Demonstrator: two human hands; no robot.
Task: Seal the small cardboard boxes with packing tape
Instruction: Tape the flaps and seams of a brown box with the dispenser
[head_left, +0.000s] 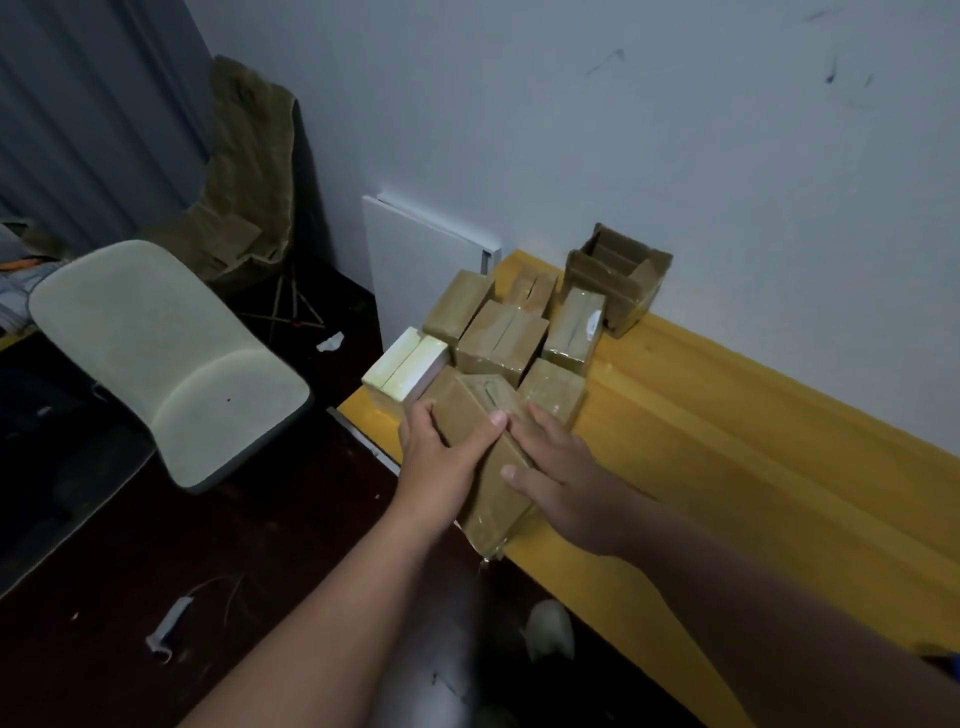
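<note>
A long brown cardboard box (480, 415) lies at the front left corner of the yellow table (727, 441), glossy with tape at its near end. My left hand (441, 457) grips its left side, thumb over the top. My right hand (561, 467) lies flat against its right side with straight fingers. Behind it stand several small taped brown boxes (501, 335) in a cluster. An open cardboard box (615, 275) with flaps up stands against the wall. No tape roll is in sight.
A pale white-yellow box (402, 364) sits at the table's left edge. A white panel (415, 260) leans on the wall. A pale green chair (166, 358) stands to the left, a brown cloth (244, 171) hanging behind it. Scraps lie on the dark floor (171, 623).
</note>
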